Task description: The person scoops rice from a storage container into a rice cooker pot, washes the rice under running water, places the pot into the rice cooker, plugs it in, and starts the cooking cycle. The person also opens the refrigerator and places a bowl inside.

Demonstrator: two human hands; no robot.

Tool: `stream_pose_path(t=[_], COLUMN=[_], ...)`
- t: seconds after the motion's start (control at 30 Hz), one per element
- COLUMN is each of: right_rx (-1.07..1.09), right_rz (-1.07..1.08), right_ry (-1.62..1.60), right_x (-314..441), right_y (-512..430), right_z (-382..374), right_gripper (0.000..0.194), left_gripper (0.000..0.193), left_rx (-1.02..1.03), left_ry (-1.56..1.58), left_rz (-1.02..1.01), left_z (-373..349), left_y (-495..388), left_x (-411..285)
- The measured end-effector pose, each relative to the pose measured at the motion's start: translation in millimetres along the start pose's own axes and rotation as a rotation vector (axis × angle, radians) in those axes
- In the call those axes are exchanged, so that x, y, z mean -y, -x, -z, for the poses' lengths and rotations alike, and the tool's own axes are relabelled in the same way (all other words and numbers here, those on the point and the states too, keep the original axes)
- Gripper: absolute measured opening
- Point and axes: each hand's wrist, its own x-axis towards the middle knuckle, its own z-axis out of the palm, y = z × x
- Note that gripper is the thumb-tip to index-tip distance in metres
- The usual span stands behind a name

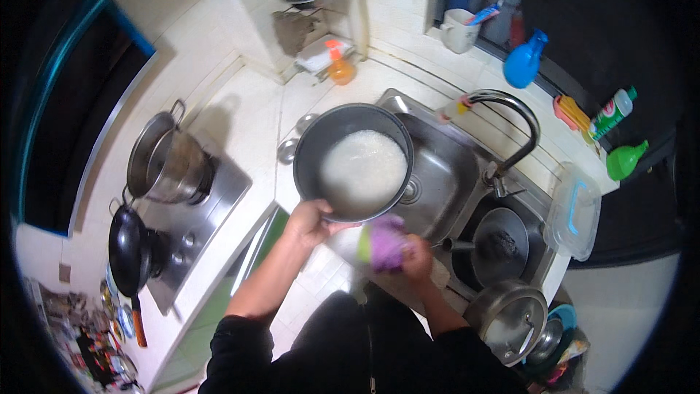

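My left hand (313, 223) grips the near rim of a dark round inner pot (306, 175), thumb at the edge and fingers beneath. White rice (366, 167) in cloudy water lies in the pot, which is over the counter corner and the left edge of the sink. Just below the pot, my right hand (416, 258) is closed on a purple, green and white cloth (385, 243), blurred by motion. The cloth is close to the pot's near underside; whether it touches cannot be told.
A steel double sink (443, 175) with a curved faucet (533, 126) is at the right; a dark pan (500, 246) sits in its second basin. A lidded pot (506, 323) stands nearer. Steel pots (175, 169) and a black wok (128, 251) are on the stove at left.
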Motion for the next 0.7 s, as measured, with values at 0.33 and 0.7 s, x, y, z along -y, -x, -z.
stream_pose_path(t=[0.33,0.7], right_rx=[-0.011,0.098], right_rz=[-0.210,-0.026], right_ry=[-0.979,-0.943], right_x=[68,139], right_y=[82,101], right_z=[53,-38], right_gripper=[0.034,0.058], left_gripper=[0.049,0.034], left_rx=[-0.065,-0.198], left_ry=[0.248,0.130], left_rz=[-0.041,-0.153], left_z=[103,119], left_y=[118,196], left_x=[17,80])
